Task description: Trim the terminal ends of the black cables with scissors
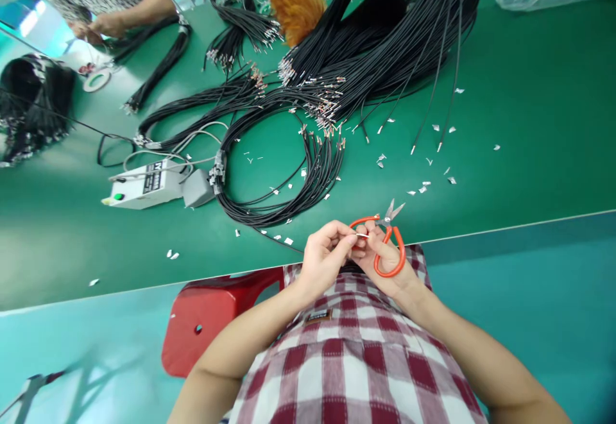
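My left hand [327, 254] pinches a thin black cable near its end, just over the table's front edge. The stripped, whitish cable end [362, 235] points at my right hand. Orange-handled scissors [397, 252] are held in my right hand [378, 257], their blades spread and pointing away from me. The thumb and fingers of that hand also close in by the cable end; whether they grip it I cannot tell. In front of my hands lies a looped bundle of black cables [262, 215] with bare copper-coloured ends.
Large black cable bundles [385, 45] lie at the back beside a brown feather duster [296, 4]. A white box with a green button [144, 185] stands left on the green table [529, 103]. Another person's hands [103, 26] work at far left. A red stool [206, 321] is below.
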Available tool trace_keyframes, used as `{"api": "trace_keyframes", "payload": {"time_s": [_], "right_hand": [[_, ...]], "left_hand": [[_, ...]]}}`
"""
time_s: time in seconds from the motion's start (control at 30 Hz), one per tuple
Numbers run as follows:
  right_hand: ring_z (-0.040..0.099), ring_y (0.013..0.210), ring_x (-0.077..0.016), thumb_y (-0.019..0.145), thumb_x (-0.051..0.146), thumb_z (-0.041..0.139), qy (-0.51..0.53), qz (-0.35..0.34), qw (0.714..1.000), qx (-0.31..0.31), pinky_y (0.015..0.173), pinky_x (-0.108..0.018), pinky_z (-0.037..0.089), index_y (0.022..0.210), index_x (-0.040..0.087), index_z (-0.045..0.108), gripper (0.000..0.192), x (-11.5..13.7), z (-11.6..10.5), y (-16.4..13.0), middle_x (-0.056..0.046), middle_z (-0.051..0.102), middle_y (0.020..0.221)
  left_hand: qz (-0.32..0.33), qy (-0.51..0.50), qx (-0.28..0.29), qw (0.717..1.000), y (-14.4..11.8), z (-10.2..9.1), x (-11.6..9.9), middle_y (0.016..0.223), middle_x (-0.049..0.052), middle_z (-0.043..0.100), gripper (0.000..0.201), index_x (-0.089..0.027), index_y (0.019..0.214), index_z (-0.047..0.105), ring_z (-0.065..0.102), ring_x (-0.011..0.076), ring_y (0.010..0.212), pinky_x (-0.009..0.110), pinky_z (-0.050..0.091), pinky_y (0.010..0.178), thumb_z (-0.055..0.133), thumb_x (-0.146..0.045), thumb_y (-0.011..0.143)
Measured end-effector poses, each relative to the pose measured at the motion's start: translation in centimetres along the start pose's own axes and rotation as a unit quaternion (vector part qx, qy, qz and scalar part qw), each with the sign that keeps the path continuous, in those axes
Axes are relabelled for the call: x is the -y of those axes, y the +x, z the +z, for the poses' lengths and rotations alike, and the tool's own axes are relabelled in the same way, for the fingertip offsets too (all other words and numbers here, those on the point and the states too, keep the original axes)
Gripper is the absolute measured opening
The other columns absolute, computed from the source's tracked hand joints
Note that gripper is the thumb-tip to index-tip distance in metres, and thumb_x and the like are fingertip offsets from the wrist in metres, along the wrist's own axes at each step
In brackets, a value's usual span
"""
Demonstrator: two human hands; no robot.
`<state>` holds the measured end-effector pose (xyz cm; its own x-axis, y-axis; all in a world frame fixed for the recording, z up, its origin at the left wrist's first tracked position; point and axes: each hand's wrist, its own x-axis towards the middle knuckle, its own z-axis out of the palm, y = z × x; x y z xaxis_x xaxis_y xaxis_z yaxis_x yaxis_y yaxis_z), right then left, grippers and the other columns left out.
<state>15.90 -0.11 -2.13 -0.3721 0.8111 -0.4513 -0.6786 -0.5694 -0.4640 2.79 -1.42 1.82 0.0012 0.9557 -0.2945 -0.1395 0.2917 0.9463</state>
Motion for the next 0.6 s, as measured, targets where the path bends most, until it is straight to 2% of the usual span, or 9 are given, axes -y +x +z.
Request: {"api": "trace_keyframes", "payload": {"time_s": [0.23,0.43,0.6], "right_hand": [[0.051,0.066,-0.0113,0.063,0.029,0.088,-0.023,-0.010,1.000,-0.007,0.059,-0.024,0.043,0.078,0.025,0.053,0.038,-0.1,0.5,0.1,0.004,0.058,0.081],[0.049,0.064,-0.0114,0.068,0.037,0.084,-0.080,-0.062,0.995,0.023,0.061,-0.025,0.044,0.070,0.023,0.053,0.034,1.6,1.5,0.2,0.003,0.057,0.074],[0.050,0.065,-0.0101,0.068,0.026,0.084,-0.055,-0.055,0.997,0.007,0.059,-0.022,0.042,0.076,0.024,0.055,0.031,1.7,1.2,0.1,0.005,0.058,0.074]], "left_hand": [[0.021,0.035,0.013,0.999,-0.2,0.1,-0.2,0.055,-0.005,0.050,0.036,-0.016,0.079,0.061,0.038,0.0056,0.045,0.020,0.033,0.045,0.066,-0.051,0.087],[0.058,0.091,0.003,0.994,-0.1,0.0,-0.6,0.062,-0.002,0.056,0.028,-0.017,0.080,0.062,0.046,0.0081,0.052,0.021,0.037,0.051,0.065,-0.043,0.089],[0.084,0.148,0.004,0.985,-0.3,-0.2,0.1,0.060,-0.003,0.053,0.027,-0.017,0.081,0.061,0.045,0.0084,0.053,0.021,0.036,0.053,0.057,-0.040,0.095]]}}
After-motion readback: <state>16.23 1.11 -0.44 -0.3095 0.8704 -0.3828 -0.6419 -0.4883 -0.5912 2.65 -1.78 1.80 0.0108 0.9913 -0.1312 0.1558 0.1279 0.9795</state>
